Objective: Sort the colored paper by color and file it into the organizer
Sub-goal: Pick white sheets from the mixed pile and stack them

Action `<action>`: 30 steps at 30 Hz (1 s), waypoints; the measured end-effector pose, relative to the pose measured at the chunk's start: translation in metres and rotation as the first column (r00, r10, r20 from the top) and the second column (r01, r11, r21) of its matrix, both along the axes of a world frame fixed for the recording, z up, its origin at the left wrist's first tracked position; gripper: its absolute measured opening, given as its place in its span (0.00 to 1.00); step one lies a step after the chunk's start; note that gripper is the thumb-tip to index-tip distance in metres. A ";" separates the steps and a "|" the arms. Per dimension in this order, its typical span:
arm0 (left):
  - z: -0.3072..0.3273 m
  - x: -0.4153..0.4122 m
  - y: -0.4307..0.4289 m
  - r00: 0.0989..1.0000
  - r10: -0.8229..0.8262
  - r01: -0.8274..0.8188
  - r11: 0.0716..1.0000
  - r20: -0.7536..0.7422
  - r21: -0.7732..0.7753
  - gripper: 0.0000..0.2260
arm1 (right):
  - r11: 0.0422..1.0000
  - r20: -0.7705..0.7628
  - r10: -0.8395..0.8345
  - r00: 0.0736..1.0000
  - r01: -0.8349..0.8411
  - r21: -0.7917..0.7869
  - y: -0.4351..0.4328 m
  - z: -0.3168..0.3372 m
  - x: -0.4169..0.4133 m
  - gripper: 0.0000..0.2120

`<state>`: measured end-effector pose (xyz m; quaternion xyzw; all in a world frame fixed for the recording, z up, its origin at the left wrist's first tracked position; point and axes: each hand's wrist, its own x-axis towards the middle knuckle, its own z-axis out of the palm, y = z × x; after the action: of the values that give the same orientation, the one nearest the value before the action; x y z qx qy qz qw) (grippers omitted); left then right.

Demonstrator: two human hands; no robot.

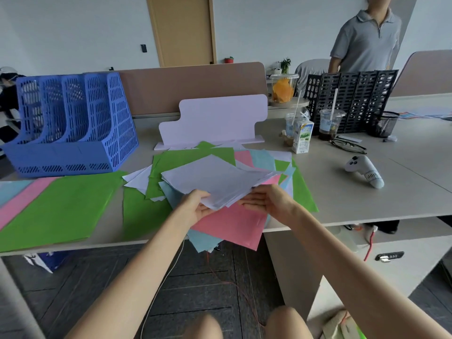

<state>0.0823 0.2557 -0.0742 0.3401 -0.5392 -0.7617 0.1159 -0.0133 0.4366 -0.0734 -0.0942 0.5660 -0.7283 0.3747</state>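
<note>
**Both hands hold white stack over mixed paper pile**

The left hand [198,207] grips the near corner of a stack of white sheets [215,179], thumb on top and fingers underneath. The right hand [267,201] takes the stack's right edge, fingers lying flat below and thumb at the edge. The stack is raised just above the mixed pile [264,159] of green, pink, light blue and white paper in the middle of the desk [342,199]. A pink sheet [232,226] hangs over the desk's near edge.

On the left, green sheets [56,206], a pink strip [27,199] and a light blue strip [12,189] lie side by side. Behind them stands the blue organizer [71,123]; what its slots hold cannot be told.

To the right are a milk carton [302,137], a plastic cup [330,123], glasses [347,146], a white controller [364,170] and a black organizer [352,94]. A person [367,37] stands behind the desk.
</note>
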 end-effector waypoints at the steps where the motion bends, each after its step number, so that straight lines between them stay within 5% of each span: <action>1: 0.001 0.000 0.002 1.000 0.004 -0.003 1.000 -0.031 0.029 0.10 | 1.000 -0.010 0.008 1.000 -0.007 0.008 0.000 0.002 0.002 0.13; 6: 0.003 0.001 0.000 0.998 0.045 -0.046 0.999 -0.034 -0.021 0.15 | 0.990 0.025 -0.116 0.993 0.118 -0.073 -0.001 0.010 0.002 0.14; 10: 0.002 0.004 -0.013 0.994 0.070 -0.048 0.966 0.079 -0.253 0.17 | 0.965 0.003 -0.237 0.972 0.236 -0.114 0.000 0.010 -0.006 0.10; 14: 0.007 0.016 -0.032 0.966 0.072 0.043 0.903 0.250 -0.427 0.14 | 0.942 -0.004 -0.329 0.944 0.329 0.061 -0.003 0.010 -0.022 0.16; 17: 0.007 0.029 -0.046 0.959 -0.026 0.132 0.922 0.282 -0.365 0.13 | 0.919 -0.111 -0.292 0.950 0.311 0.243 -0.007 0.011 -0.025 0.08; 26: 0.012 0.047 -0.044 0.962 -0.257 0.272 0.939 0.095 -0.212 0.13 | 0.910 -0.188 -0.072 0.979 0.142 0.389 -0.020 0.012 -0.018 0.02; 30: 0.012 0.047 -0.037 0.949 -0.306 0.314 0.929 0.069 -0.196 0.13 | 0.888 -0.326 -0.031 0.945 0.176 0.424 -0.016 -0.001 -0.022 0.10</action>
<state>0.1297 0.2183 -0.0627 0.2508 -0.6637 -0.7044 0.0186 -0.0349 0.4202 -0.0742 -0.0878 0.7742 -0.5736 0.2529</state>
